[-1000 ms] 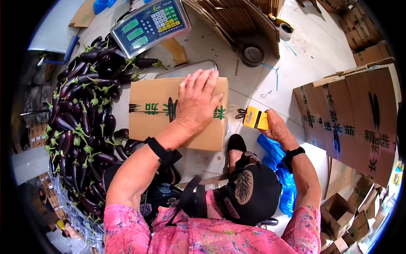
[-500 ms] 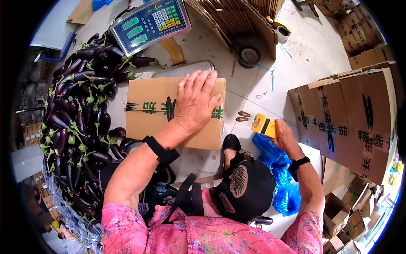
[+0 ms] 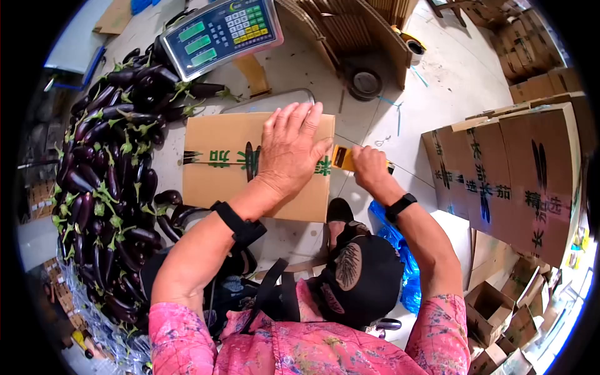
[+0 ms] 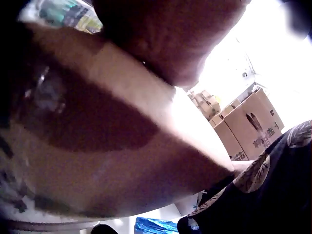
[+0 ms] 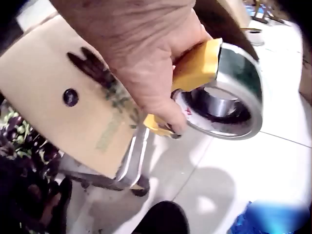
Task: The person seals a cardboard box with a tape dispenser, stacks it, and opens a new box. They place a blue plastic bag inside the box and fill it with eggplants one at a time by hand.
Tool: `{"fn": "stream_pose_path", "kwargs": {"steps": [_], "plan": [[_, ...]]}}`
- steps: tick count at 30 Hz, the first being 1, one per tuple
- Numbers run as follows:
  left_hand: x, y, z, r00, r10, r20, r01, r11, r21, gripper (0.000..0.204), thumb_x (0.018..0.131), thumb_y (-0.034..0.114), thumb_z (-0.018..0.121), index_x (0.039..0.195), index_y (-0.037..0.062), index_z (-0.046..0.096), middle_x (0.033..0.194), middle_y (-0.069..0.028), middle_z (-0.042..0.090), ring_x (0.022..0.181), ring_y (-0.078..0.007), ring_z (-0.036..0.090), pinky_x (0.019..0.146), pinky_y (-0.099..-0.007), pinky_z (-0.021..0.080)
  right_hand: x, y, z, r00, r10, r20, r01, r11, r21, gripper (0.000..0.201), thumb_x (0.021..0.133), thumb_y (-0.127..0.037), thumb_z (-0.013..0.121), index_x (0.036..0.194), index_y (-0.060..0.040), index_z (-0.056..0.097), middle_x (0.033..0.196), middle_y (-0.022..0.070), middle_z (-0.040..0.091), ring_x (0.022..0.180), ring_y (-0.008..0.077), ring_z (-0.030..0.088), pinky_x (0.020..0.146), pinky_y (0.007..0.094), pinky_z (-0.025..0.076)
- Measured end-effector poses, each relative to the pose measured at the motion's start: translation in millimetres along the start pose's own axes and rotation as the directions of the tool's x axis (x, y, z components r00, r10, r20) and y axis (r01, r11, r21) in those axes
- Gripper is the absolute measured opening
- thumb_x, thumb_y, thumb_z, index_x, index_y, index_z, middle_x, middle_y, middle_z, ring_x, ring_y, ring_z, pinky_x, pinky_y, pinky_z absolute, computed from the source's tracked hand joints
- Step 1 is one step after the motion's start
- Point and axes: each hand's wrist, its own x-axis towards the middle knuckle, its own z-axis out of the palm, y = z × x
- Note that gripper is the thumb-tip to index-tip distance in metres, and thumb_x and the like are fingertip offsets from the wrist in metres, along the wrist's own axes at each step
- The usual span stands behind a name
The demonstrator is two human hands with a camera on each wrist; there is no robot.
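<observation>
A closed cardboard box (image 3: 219, 181) with green characters and dark eggplant prints sits on a metal-edged scale platform (image 3: 275, 100). My left hand (image 3: 290, 147) rests flat on its top, right of the middle, fingers straight and pointing away from me. In the left wrist view the box side (image 4: 112, 175) fills much of the frame, under the hand. My right hand (image 3: 373, 169) grips a yellow tape dispenser (image 3: 343, 157) at the box's right edge. The right wrist view shows the fingers curled round its yellow body (image 5: 200, 68), with a large tape roll (image 5: 224, 105) on it.
A heap of eggplants (image 3: 106, 187) lies to the left. The scale's display (image 3: 219, 37) stands behind the box. Folded cartons (image 3: 350, 31) and a tape roll (image 3: 364, 84) are at the back, printed boxes (image 3: 506, 181) at the right, blue plastic (image 3: 409, 275) near my leg.
My right hand has brought the tape dispenser leftward from over the floor to the box's right edge, turning it on the way. The left hand stays on the box.
</observation>
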Motion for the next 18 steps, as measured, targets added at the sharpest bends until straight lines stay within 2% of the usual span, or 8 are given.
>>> {"fn": "stream_pose_path", "kwargs": {"steps": [3, 5, 8, 11, 12, 13, 15, 18], "plan": [[6, -7, -7, 0.999, -0.012, 0.033, 0.016, 0.991, -0.132, 0.059, 0.094, 0.035, 0.055, 0.144, 0.0046, 0.044, 0.143, -0.0143, 0.047, 0.135, -0.0318, 0.039, 0.113, -0.0475, 0.026, -16, 32, -14, 0.951, 0.003, -0.308, 0.026, 0.996, 0.090, 0.040, 0.084, -0.025, 0.070, 0.113, 0.0006, 0.059, 0.102, 0.0216, 0.062, 0.101, 0.0355, 0.061, 0.088, 0.0465, 0.045], [5, -16, -14, 0.998, -0.023, 0.066, 0.042, 0.951, -0.306, 0.057, 0.095, 0.033, 0.054, 0.144, 0.0042, 0.044, 0.144, -0.0149, 0.046, 0.136, -0.0321, 0.039, 0.114, -0.0468, 0.026, -9, 17, -2, 0.889, 0.207, -0.408, 0.037, 0.857, 0.515, 0.053, 0.090, -0.035, 0.065, 0.126, 0.0022, 0.052, 0.107, 0.0208, 0.061, 0.104, 0.0341, 0.059, 0.090, 0.0424, 0.046], [5, -44, -35, 0.999, 0.038, 0.025, -0.027, 0.942, -0.334, 0.055, 0.094, 0.027, 0.051, 0.143, 0.0021, 0.044, 0.148, -0.0188, 0.040, 0.137, -0.0361, 0.037, 0.115, -0.0470, 0.026, -1, -26, -23, 0.871, 0.466, -0.156, 0.013, 0.295, 0.955, 0.062, 0.102, -0.046, 0.047, 0.134, 0.0065, 0.047, 0.129, 0.0246, 0.055, 0.119, 0.0361, 0.054, 0.103, 0.0400, 0.040], [-3, -97, -60, 0.997, 0.078, 0.002, -0.077, 0.989, -0.128, 0.057, 0.091, 0.020, 0.048, 0.144, 0.0007, 0.043, 0.149, -0.0208, 0.039, 0.139, -0.0384, 0.035, 0.116, -0.0472, 0.026, 11, -77, -38, 0.852, 0.513, -0.102, 0.062, 0.096, 0.993, 0.061, 0.103, -0.045, 0.043, 0.133, 0.0071, 0.047, 0.130, 0.0277, 0.054, 0.121, 0.0392, 0.052, 0.107, 0.0415, 0.038], [-4, -109, -66, 0.996, 0.081, 0.035, -0.078, 0.994, -0.073, 0.058, 0.090, 0.019, 0.048, 0.145, 0.0006, 0.042, 0.150, -0.0205, 0.040, 0.140, -0.0379, 0.035, 0.116, -0.0470, 0.026, 11, -49, -37, 0.916, 0.401, -0.001, 0.088, -0.198, 0.976, 0.057, 0.104, -0.043, 0.039, 0.132, 0.0055, 0.048, 0.127, 0.0254, 0.054, 0.124, 0.0382, 0.049, 0.108, 0.0419, 0.036], [-16, -120, -71, 0.994, 0.082, 0.066, -0.081, 0.997, -0.016, 0.059, 0.089, 0.018, 0.048, 0.145, 0.0005, 0.042, 0.150, -0.0202, 0.040, 0.141, -0.0374, 0.035, 0.116, -0.0469, 0.026, 14, -83, -28, 0.924, 0.281, -0.260, 0.209, 0.198, 0.958, 0.053, 0.105, -0.038, 0.034, 0.133, 0.0051, 0.047, 0.126, 0.0237, 0.053, 0.127, 0.0366, 0.045, 0.110, 0.0437, 0.033], [-41, -141, -50, 0.982, 0.077, 0.173, -0.108, 0.978, 0.177, 0.061, 0.094, 0.030, 0.047, 0.148, 0.0015, 0.039, 0.152, -0.0181, 0.040, 0.143, -0.0352, 0.033, 0.115, -0.0476, 0.024, 35, -95, 15, 0.792, 0.464, -0.397, 0.252, 0.344, 0.905, 0.048, 0.106, -0.036, 0.029, 0.129, 0.0012, 0.049, 0.124, 0.0273, 0.051, 0.124, 0.0399, 0.045, 0.108, 0.0473, 0.031], [-39, -133, -54, 0.976, 0.031, 0.214, -0.060, 0.990, 0.131, 0.062, 0.098, 0.038, 0.045, 0.148, 0.0016, 0.038, 0.152, -0.0175, 0.040, 0.143, -0.0350, 0.033, 0.117, -0.0480, 0.021, 48, -97, 51, 0.885, 0.465, -0.004, 0.060, -0.106, 0.993, 0.060, 0.105, -0.051, 0.026, 0.114, 0.0017, 0.054, 0.114, 0.0217, 0.060, 0.104, 0.0335, 0.059, 0.092, 0.0453, 0.043]]}}
